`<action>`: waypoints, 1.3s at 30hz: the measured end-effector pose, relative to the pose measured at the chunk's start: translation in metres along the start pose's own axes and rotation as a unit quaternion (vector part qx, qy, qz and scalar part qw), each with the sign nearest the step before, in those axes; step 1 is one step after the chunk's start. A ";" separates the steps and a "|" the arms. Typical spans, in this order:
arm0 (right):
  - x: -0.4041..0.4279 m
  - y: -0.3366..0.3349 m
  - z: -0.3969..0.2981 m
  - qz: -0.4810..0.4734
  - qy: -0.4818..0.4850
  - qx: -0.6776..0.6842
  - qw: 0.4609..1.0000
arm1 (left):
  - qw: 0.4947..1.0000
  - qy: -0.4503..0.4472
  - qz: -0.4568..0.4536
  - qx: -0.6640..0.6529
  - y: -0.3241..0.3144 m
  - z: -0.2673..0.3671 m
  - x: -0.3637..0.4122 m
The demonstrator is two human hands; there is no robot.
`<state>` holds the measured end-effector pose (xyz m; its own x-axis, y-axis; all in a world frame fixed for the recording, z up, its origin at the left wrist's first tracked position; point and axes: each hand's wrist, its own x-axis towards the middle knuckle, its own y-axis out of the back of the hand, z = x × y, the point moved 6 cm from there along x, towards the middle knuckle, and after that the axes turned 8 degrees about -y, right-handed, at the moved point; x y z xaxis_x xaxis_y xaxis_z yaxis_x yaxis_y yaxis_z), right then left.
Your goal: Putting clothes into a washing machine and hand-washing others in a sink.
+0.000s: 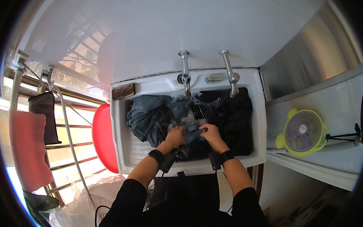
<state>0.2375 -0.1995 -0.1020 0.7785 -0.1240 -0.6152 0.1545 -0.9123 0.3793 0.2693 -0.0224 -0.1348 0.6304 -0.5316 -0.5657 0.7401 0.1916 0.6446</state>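
Both of my hands are at the middle of a white ceramic sink (pixel 261 128) filled with wet clothes and some suds. My left hand (pixel 176 136) and my right hand (pixel 212 135) grip a piece of blue-grey fabric (pixel 194 132) stretched between them. Left of my hands lies a bunched grey-blue garment (pixel 147 107). Dark, wet garments (pixel 236 124) fill the right side and also lie below my hands. Foam floats among the clothes near the left tap (pixel 186 80). The right tap (pixel 231 76) hangs over the black cloth.
A brown block (pixel 123 91) rests on the sink's back left corner, and a blue-green brush (pixel 215 79) on the back ledge. A red basin (pixel 104 137) stands against the left side. At right is a green fan (pixel 303 132); a pink cloth (pixel 29 147) hangs far left beside a hose (pixel 68 130).
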 end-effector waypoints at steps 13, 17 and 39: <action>-0.044 0.034 0.005 0.036 -0.065 0.592 0.803 | 0.673 -0.157 0.067 -0.719 0.063 0.067 -0.028; -0.037 -0.019 -0.030 -0.228 -0.106 0.697 0.672 | 0.692 -0.169 0.011 -0.702 0.045 0.095 -0.050; -0.050 -0.062 -0.069 -0.267 -0.147 0.704 0.641 | 0.808 -0.170 0.352 -0.440 0.077 0.072 -0.055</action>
<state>0.2311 -0.1101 -0.0468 0.6629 0.4734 -0.5800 -0.5125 -0.2777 -0.8125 0.2745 -0.0377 -0.0167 0.9777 -0.2029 0.0535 0.2005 0.9786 0.0455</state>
